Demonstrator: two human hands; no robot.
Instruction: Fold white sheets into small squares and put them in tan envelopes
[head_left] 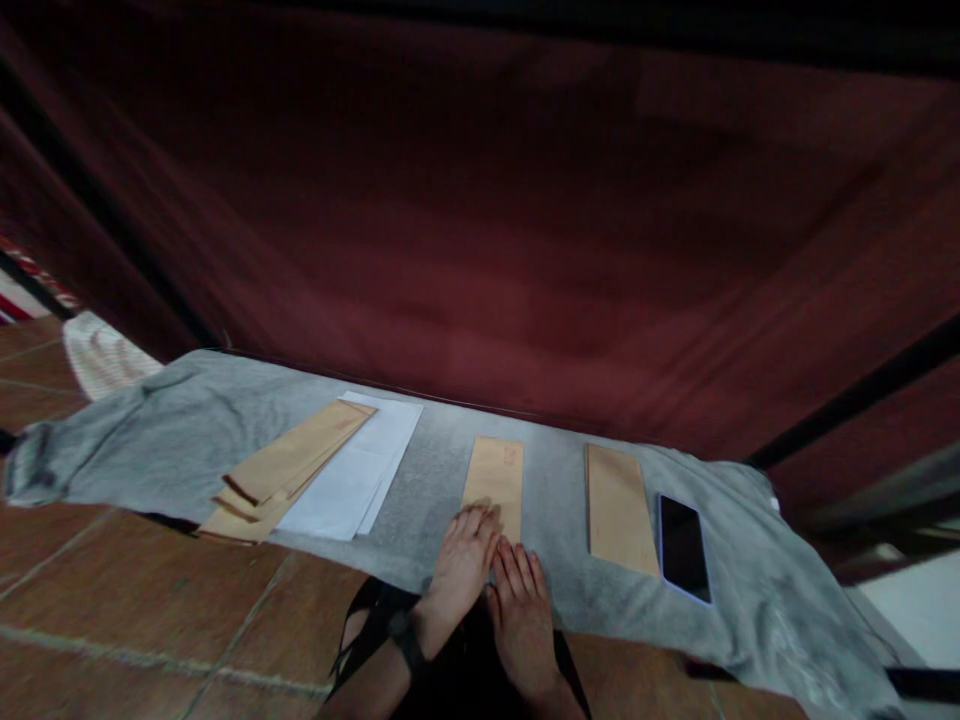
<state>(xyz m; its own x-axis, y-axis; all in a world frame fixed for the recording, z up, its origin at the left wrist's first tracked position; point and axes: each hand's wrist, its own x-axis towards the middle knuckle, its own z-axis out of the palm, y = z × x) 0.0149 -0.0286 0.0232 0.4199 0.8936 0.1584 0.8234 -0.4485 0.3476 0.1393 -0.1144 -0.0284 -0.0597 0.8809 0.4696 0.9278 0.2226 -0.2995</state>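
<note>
Homelike room with tiled floor

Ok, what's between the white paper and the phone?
In the head view, on grey cloth: a red-stamped brown envelope, with the left hand and right hand at its near end, then a brown envelope pile beside the phone.

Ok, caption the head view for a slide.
Left hand and right hand at a brown paper envelope on grey cloth, smartphone to the right.
</note>
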